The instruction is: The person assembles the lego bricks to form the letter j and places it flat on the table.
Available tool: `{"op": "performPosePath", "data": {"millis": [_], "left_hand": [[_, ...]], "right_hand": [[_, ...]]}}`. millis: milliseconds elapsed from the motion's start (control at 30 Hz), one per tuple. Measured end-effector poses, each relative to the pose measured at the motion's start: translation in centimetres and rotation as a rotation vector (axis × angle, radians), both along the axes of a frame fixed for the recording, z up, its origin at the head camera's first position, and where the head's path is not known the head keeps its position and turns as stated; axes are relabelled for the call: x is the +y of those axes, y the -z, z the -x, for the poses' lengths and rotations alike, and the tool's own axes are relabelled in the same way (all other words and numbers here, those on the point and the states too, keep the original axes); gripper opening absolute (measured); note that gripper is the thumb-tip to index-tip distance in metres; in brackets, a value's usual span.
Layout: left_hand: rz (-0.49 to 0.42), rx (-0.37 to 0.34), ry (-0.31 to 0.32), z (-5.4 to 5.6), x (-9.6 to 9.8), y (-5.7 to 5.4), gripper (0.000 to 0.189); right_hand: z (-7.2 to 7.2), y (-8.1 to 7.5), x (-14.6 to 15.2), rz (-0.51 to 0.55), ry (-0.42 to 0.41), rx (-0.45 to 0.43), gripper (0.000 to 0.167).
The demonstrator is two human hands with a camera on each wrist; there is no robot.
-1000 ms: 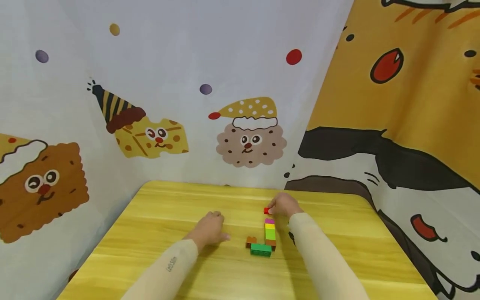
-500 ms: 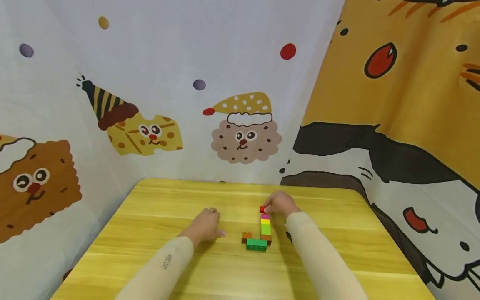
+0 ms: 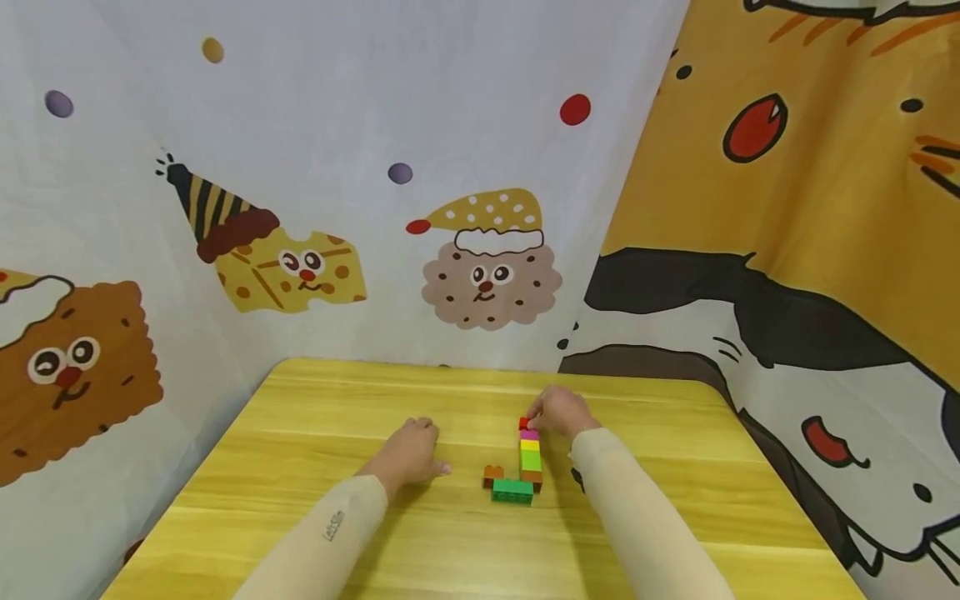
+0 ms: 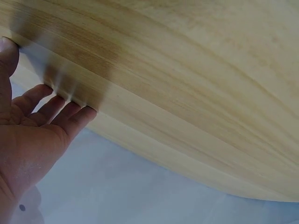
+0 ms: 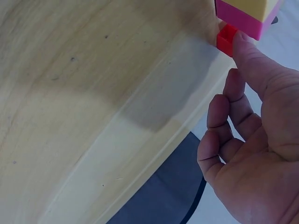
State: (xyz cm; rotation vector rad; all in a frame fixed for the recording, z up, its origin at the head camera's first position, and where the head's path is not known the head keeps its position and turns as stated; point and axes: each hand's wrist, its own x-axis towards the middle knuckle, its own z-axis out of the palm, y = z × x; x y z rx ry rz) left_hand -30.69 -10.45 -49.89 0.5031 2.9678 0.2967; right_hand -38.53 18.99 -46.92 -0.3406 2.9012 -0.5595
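Observation:
My right hand [image 3: 561,410] pinches a small red toy brick [image 3: 523,423] at the far end of a line of joined bricks. Nearest the red one is a pink brick [image 5: 243,21], followed by a yellow brick [image 3: 529,445], a lime green brick [image 3: 530,461] and a brown-orange brick [image 3: 532,477]. Whether red and pink touch, I cannot tell. A green brick [image 3: 513,492] lies at the near end, with a small orange brick [image 3: 492,472] by its left end. Farther left, my left hand [image 3: 408,450] rests on the table with fingers loosely bent, holding nothing.
The bricks lie on a yellow wood-grain table [image 3: 300,500]. Behind its far edge hangs a white cloth [image 3: 300,108] printed with cartoon food. An orange, black and white animal print covers the cloth [image 3: 825,217] on the right.
The right hand has brought the red brick nearer to the pink one, narrowing the gap between them. The left hand keeps its place on the table. The head view has shifted slightly.

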Motion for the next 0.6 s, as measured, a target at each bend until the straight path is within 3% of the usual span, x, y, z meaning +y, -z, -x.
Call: {"op": "performPosePath", "data": {"millis": [400, 600], "left_hand": [[0.013, 0.004, 0.000, 0.33, 0.48, 0.48, 0.080], [0.018, 0.004, 0.003, 0.16, 0.45, 0.47, 0.079]], "right_hand": [[0.19, 0.56, 0.22, -0.057, -0.030, 0.043, 0.009], [0.06, 0.49, 0.40, -0.035, -0.049, 0.036, 0.012]]}}
